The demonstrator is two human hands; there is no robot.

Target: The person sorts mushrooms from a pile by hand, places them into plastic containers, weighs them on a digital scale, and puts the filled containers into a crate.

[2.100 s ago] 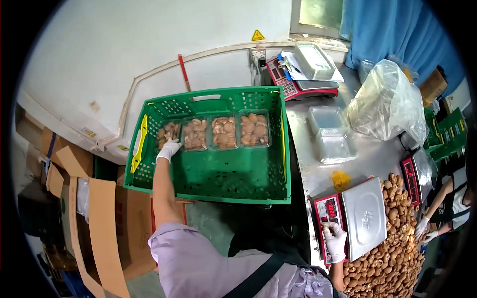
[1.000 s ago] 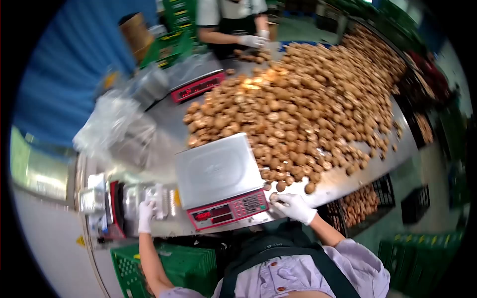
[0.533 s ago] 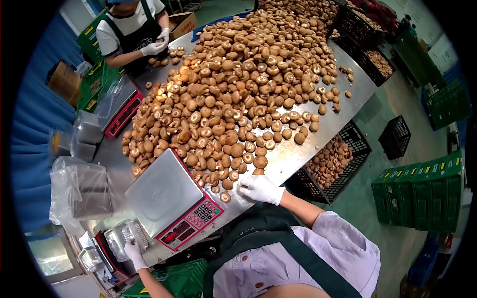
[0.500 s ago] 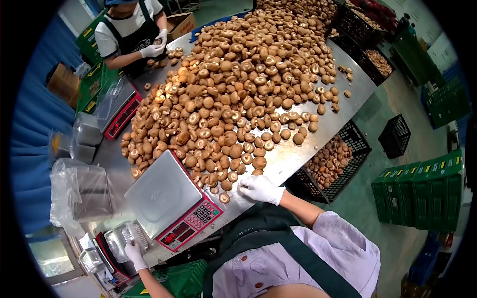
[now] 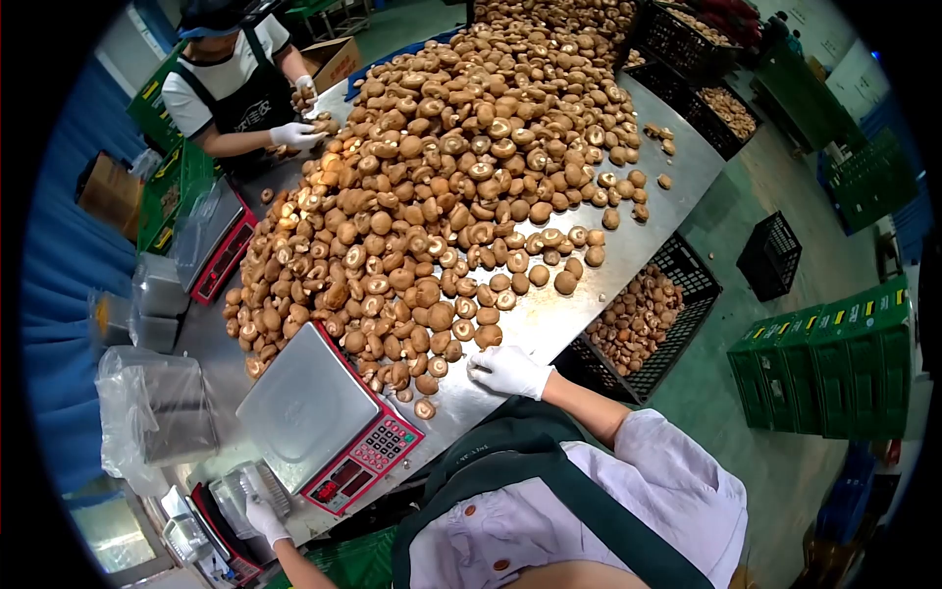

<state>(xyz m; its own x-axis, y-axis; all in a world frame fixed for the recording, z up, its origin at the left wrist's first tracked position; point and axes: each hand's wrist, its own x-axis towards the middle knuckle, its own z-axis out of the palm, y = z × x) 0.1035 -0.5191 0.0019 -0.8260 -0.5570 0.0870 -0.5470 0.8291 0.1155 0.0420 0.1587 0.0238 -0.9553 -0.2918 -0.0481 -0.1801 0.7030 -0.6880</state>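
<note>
My left hand [image 5: 265,518], in a white glove, is at the near edge of a clear plastic tray [image 5: 257,489] at the lower left; its fingertips touch the tray or rest close to it, and their grip is too small to make out. My right hand [image 5: 508,373], also gloved, rests at the table's near edge with its fingers curled together; whatever is in it is hidden. Just beyond it lies the large heap of brown mushrooms [image 5: 422,196]. Between my hands stands a red scale [image 5: 312,407] with a bare metal plate.
Across the metal table [image 5: 564,319], a co-worker [image 5: 235,98] in white gloves handles mushrooms beside a second scale [image 5: 224,257]. A plastic bag [image 5: 128,402] lies at left. A black crate of mushrooms [image 5: 638,319] and stacked green crates [image 5: 824,363] stand at right.
My view has swung from the green crate of packed trays to the table. My left hand has left those trays for the empty ones. The co-worker's hands have moved apart.
</note>
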